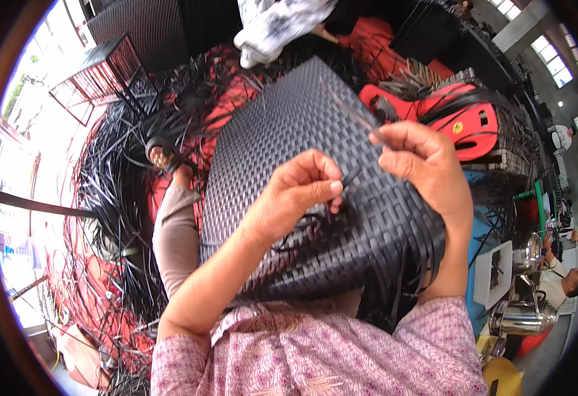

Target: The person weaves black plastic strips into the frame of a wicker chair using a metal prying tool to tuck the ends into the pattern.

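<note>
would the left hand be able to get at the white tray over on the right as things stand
Probably not easily: the right forearm appears to cross between the left hand and the white tray, and the left fingers seem busy pinching a dark strip.

Far-left black wickerwork (262,122): passage is being left open above | left: being cluttered by loose strips (114,191) | upper right: being blocked by red plastic piece (457,119)

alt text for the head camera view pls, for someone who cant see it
Above a dark woven panel, the left hand pinches a black strip and the right hand holds a thin, blurred piece. Loose strips lie heaped at left; a red plastic object sits at right.
</note>
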`<state>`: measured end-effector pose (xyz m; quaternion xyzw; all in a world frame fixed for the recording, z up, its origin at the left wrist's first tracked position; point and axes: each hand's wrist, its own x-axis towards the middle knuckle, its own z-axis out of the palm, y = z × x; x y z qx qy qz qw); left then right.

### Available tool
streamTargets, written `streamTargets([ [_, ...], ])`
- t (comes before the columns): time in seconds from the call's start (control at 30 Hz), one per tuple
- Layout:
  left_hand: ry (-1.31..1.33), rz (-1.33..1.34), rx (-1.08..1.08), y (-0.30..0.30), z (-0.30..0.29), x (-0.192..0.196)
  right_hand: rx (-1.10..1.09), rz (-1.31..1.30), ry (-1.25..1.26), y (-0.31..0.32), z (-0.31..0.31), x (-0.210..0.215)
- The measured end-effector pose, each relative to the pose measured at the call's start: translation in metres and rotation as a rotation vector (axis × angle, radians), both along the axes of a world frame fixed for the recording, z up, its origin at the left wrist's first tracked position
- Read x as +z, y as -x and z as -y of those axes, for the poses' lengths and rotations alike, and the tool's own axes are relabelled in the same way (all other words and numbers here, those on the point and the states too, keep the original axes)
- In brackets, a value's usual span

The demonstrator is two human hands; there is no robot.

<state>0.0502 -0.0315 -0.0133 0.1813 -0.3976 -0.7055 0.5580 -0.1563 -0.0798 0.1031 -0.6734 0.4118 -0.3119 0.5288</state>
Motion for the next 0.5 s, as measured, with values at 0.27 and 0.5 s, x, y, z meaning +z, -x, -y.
streamTargets([
  [0.27,-0.092,0.538,0.186,0.0,-0.03,0.019,0.044,0.04,-0.004,0.0,0.004,-0.003],
  [0.5,0.148,0.935,0.336,0.004,-0.039,0.033,0.067,-0.034,-0.028,0.0,0.005,0.002],
])
